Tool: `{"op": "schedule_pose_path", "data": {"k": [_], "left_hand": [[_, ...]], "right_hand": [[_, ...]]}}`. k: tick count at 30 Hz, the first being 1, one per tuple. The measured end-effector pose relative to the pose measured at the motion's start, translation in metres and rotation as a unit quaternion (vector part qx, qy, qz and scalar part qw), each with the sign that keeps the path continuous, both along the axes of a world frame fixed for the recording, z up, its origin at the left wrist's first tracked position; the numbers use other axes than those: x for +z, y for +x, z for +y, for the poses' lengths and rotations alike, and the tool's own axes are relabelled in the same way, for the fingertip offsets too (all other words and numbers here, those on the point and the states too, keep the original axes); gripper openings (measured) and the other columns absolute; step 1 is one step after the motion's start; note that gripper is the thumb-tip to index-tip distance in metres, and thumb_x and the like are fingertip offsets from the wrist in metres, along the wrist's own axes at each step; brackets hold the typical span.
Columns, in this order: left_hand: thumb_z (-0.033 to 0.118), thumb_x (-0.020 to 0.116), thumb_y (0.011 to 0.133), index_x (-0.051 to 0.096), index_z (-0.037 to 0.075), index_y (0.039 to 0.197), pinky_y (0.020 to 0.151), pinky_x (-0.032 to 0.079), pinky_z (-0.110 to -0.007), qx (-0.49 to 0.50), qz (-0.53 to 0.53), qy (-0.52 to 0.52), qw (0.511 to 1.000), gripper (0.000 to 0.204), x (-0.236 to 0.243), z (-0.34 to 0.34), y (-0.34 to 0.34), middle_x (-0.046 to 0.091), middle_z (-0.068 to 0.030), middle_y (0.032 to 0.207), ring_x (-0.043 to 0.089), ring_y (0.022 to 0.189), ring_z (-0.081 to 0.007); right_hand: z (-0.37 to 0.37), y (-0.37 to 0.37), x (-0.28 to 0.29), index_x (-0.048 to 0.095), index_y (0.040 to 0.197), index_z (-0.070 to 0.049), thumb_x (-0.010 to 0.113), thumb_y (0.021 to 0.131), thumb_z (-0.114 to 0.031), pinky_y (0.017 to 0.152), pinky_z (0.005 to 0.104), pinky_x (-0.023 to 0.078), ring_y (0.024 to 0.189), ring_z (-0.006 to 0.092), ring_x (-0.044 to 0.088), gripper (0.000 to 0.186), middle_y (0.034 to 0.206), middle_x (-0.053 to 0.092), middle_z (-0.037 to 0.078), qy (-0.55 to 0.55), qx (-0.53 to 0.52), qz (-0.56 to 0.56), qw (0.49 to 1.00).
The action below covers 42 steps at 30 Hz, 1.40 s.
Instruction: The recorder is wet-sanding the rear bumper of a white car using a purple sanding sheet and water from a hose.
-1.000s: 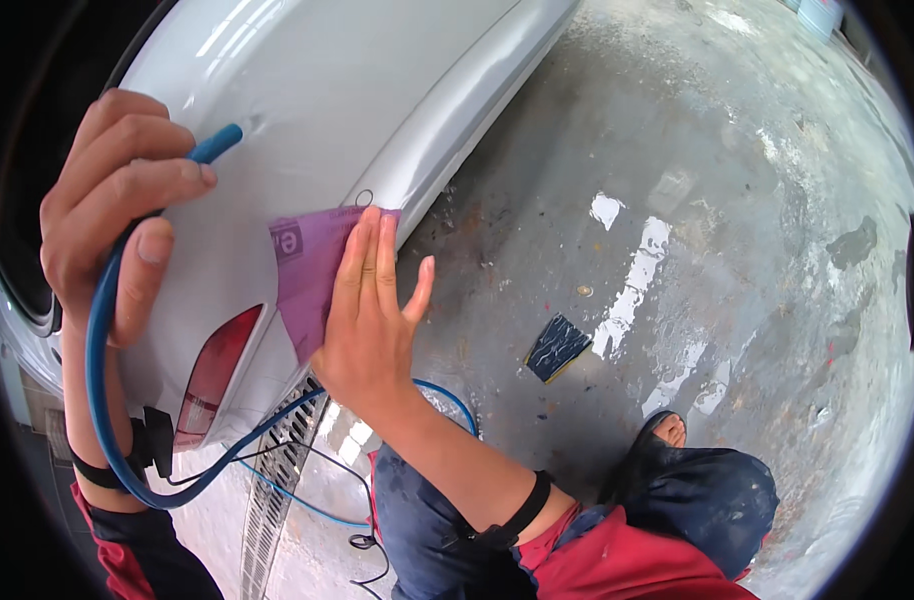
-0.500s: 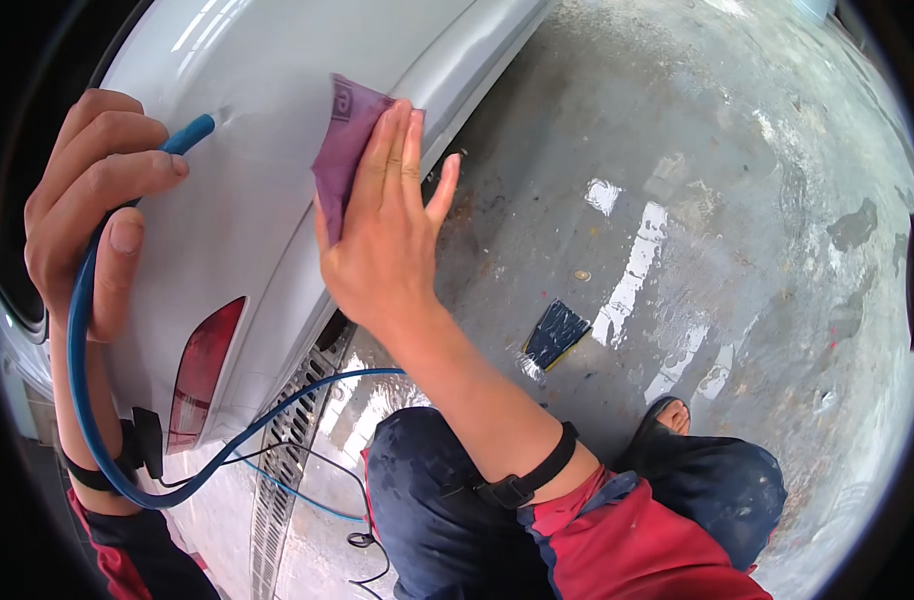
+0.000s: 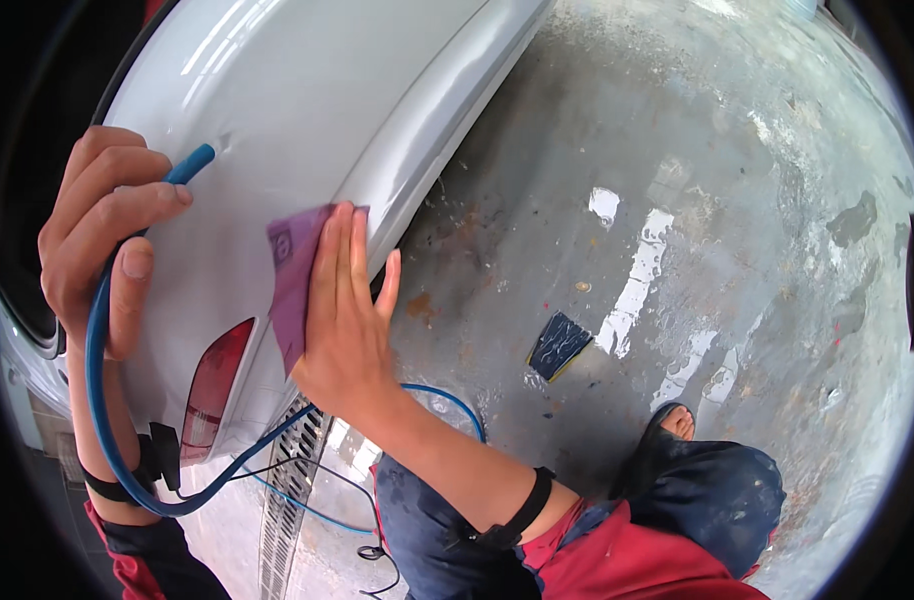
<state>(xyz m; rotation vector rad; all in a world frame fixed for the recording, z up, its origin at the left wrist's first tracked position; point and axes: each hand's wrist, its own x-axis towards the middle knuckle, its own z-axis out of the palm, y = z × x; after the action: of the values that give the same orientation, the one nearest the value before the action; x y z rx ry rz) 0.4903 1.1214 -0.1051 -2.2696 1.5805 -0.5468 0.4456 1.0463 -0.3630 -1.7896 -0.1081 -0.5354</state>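
Evidently flat, the right hand (image 3: 347, 335) presses a purple sandpaper sheet (image 3: 295, 265) onto the pale car body panel (image 3: 277, 110), above the red tail light (image 3: 215, 390) and near the panel's outer edge. Three fingers lie straight and together, the little finger stands apart, and the thumb is hidden, so whether it pinches the sheet I cannot tell. Such a flat pose probably spreads pressure and lets the sheet follow the curve. The left hand (image 3: 107, 240) curls loosely round a blue hose (image 3: 99, 350), thumb opposite the fingers, leaving its end poking past the fingertips over the panel; held this way, the end seems easy to aim. Its slack loops below the wrist, likely giving that hand freedom, and runs above the slotted floor drain (image 3: 285, 490) toward the person's knee.
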Motion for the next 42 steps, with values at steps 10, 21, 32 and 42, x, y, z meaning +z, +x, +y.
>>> {"op": "schedule_pose_path", "data": {"k": [10, 21, 32, 42], "left_hand": [[0.033, 0.058, 0.104, 0.075, 0.007, 0.098, 0.080, 0.055, -0.041, -0.011, 0.006, 0.004, 1.000, 0.031, 0.003, -0.001, 0.001, 0.068, -0.0167, 0.095, 0.065, 0.093, -0.0309], [0.033, 0.059, 0.102, 0.075, 0.006, 0.097, 0.076, 0.054, -0.040, -0.027, 0.003, -0.001, 1.000, 0.031, 0.000, -0.003, 0.002, 0.067, -0.0175, 0.091, 0.065, 0.090, -0.0302], [0.030, 0.060, 0.100, 0.074, 0.004, 0.099, 0.078, 0.052, -0.041, -0.025, -0.005, 0.040, 0.999, 0.030, 0.007, 0.003, 0.004, 0.067, -0.0184, 0.094, 0.064, 0.091, -0.0313], [0.034, 0.051, 0.106, 0.071, 0.008, 0.108, 0.085, 0.054, -0.044, 0.027, -0.028, 0.089, 0.995, 0.033, 0.012, 0.016, 0.004, 0.065, -0.0191, 0.102, 0.063, 0.103, -0.0350]], "right_hand": [[-0.003, -0.009, 0.004, 0.016, 0.162, 0.016, 0.059, 0.094, -0.024, 0.125, 0.0696, 0.004, 0.164, 0.0419, 0.011, 0.091, 0.173, 0.015, 0.032, -0.009, 0.015, 0.001, 1.000], [-0.004, -0.011, -0.002, 0.014, 0.162, 0.017, 0.067, 0.075, -0.008, 0.123, 0.0723, 0.001, 0.163, 0.0458, 0.011, 0.105, 0.170, 0.018, 0.036, -0.052, -0.007, 0.016, 0.998], [-0.006, -0.012, 0.005, 0.019, 0.162, 0.016, 0.067, 0.088, -0.023, 0.123, 0.0723, 0.000, 0.162, 0.0467, 0.017, 0.096, 0.169, 0.024, 0.035, -0.075, -0.013, 0.016, 0.997], [-0.031, 0.015, -0.005, 0.018, 0.161, 0.017, 0.064, 0.078, -0.012, 0.124, 0.0710, 0.002, 0.162, 0.0457, 0.018, 0.100, 0.168, 0.027, 0.035, -0.093, -0.071, -0.041, 0.992]]}}
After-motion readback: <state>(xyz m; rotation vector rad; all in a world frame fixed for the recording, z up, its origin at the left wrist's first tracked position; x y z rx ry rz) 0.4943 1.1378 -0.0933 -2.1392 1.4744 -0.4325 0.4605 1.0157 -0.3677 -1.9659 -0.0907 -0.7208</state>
